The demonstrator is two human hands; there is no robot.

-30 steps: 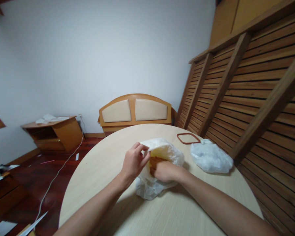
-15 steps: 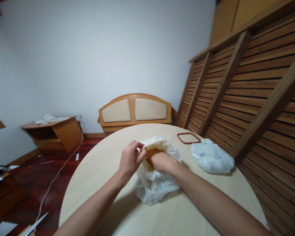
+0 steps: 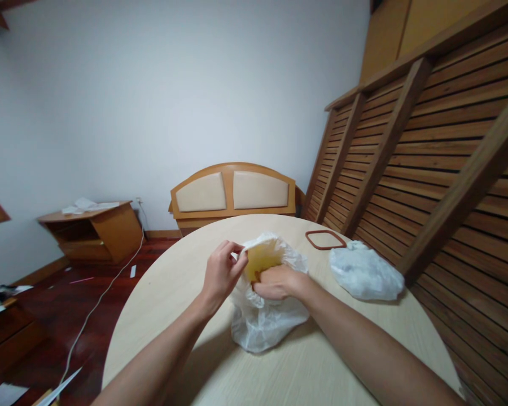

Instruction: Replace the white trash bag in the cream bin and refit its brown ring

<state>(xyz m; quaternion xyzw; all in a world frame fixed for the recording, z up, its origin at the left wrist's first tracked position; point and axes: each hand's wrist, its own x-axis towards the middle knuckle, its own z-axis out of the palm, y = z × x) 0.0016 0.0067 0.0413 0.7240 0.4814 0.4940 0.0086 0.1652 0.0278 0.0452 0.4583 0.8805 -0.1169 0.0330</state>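
Note:
A white translucent plastic bag (image 3: 266, 330) stands on the round table with its mouth held up and open. My left hand (image 3: 225, 266) pinches the rim of the bag at its left side, thumb against fingers. Reaching in through the mouth from the right, my right hand (image 3: 277, 282) has its fingertips down inside, where the bag's front edge hides them. Whether those fingers hold anything cannot be made out. Yellow shows on the inside of the bag beyond the right hand.
On the pale round table (image 3: 161, 316), a second filled white plastic bag (image 3: 366, 272) lies to the right, beside a brown rounded frame (image 3: 325, 240). A slatted wooden panel (image 3: 406, 186) leans along the right. Behind the table stands a headboard (image 3: 232, 189).
My right hand has drawn back partly out of the bag, so its back and the yellow inside now show more. My left hand keeps its pinch on the rim.

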